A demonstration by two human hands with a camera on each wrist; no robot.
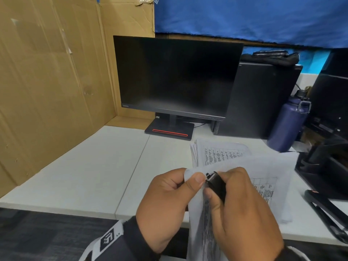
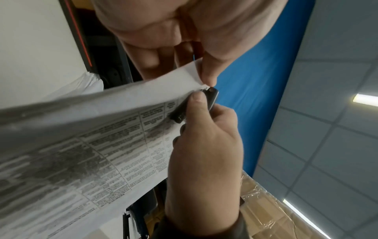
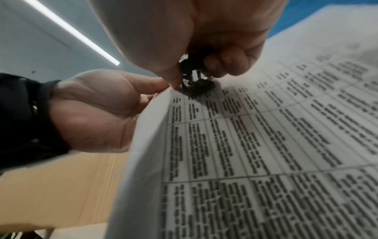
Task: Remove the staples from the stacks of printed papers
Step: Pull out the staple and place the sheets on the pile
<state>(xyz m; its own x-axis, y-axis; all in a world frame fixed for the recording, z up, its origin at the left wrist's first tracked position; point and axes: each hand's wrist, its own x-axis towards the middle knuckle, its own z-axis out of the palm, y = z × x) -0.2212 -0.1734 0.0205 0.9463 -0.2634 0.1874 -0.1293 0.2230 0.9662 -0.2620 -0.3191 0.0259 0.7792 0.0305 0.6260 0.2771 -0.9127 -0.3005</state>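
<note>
Left hand (image 1: 165, 206): grip pinches the top corner of the held stack of white printed papers (image 1: 205, 223), thumb on the upper face, fingers behind the sheet
Right hand (image 1: 243, 210): grip clenched round a small black plastic staple remover (image 1: 216, 183), thumb along its side
Staple remover: its metal claws sit on the pinched corner of the papers, just beside the left thumb tip; the staple itself is too small to make out
Held papers: lifted above the near edge of the white table (image 1: 94, 166), drooping down toward the person, printed tables facing the right hand
Second stack: more white printed papers (image 1: 216, 153) lie flat on the table behind the hands
Behind: a dark flat monitor (image 1: 175, 76) on a stand with a red stripe, a black computer tower (image 1: 263, 100) to its right
Right side: a dark blue metal water bottle (image 1: 288, 125) stands upright near the tower; a black stapler (image 1: 327, 210) lies at the table's right edge
Left side: a brown cardboard wall (image 1: 52, 72)
</note>
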